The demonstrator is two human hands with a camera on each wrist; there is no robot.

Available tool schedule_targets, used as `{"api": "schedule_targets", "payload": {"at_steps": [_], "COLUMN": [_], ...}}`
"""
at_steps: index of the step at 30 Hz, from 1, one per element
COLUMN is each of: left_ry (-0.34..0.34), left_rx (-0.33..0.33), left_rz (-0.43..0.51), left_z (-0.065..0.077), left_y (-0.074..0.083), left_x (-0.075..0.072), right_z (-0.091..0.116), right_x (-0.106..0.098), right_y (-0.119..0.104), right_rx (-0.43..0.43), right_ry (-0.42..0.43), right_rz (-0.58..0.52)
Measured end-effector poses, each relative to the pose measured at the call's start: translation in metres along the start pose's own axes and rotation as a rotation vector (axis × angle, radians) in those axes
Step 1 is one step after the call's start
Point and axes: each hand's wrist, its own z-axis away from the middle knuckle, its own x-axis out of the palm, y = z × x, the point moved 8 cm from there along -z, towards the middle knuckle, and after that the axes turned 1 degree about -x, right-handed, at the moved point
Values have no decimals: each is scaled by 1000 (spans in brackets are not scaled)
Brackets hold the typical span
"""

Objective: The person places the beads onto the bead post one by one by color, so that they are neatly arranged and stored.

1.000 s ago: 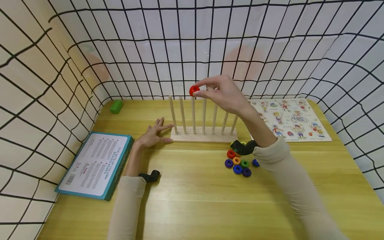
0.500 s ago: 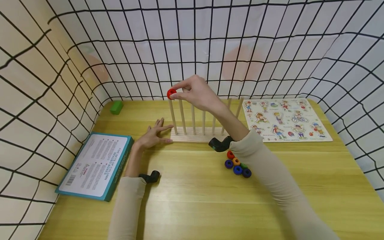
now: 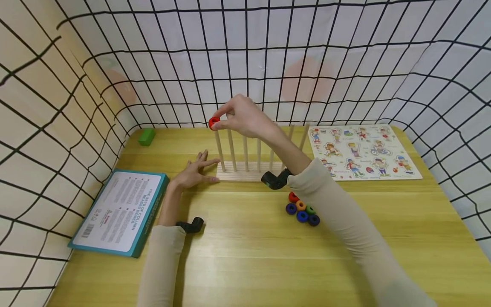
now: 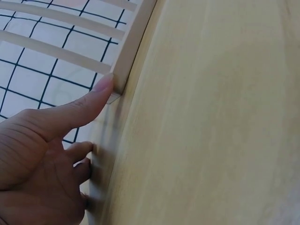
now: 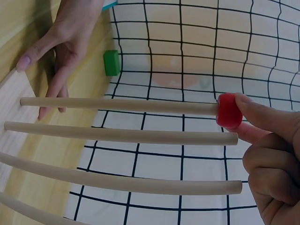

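Note:
My right hand [image 3: 247, 117] pinches a red bead [image 3: 214, 123] between thumb and index finger. The bead sits at the very top of the leftmost peg [image 3: 220, 151]; in the right wrist view the red bead [image 5: 229, 110] overlaps the peg's tip. Several bare wooden pegs stand in a row on a pale wooden base [image 3: 251, 176]. With fingers spread, my left hand [image 3: 192, 174] rests by the base's left end. In the left wrist view its thumb [image 4: 89, 105] touches the base's corner.
Loose beads [image 3: 302, 216] in several colours lie right of centre, partly hidden by the right sleeve. A picture board [image 3: 364, 149] lies at the back right, a teal box [image 3: 119, 211] at the left, a green block [image 3: 146, 137] at the back left. Black netting [image 3: 245, 64] surrounds the table.
My right hand has carried the red bead leftward across the peg tops to the leftmost peg, then slightly down. The left hand has stayed at the base.

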Motion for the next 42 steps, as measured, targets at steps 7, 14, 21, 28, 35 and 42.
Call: {"api": "schedule_targets", "payload": {"at_steps": [7, 14, 21, 28, 35, 42], "left_ry": [8, 2, 2, 6, 5, 10], "left_rx": [-12, 8, 16, 26, 33, 14], "left_rz": [-9, 39, 33, 35, 35, 22], "left_z": [-3, -4, -6, -4, -1, 1], "left_y": [-1, 4, 5, 9, 7, 2], "left_x": [4, 6, 7, 7, 6, 4], "right_z": [1, 5, 15, 53, 108, 151], "right_x": [1, -1, -13, -42, -57, -43], "right_y": [2, 7, 10, 26, 64, 114], "right_rx": [19, 15, -73, -110, -90, -34], "right_ry": [-6, 2, 56, 104, 69, -34], "right_rz": [30, -8, -63, -56, -71, -58]}}
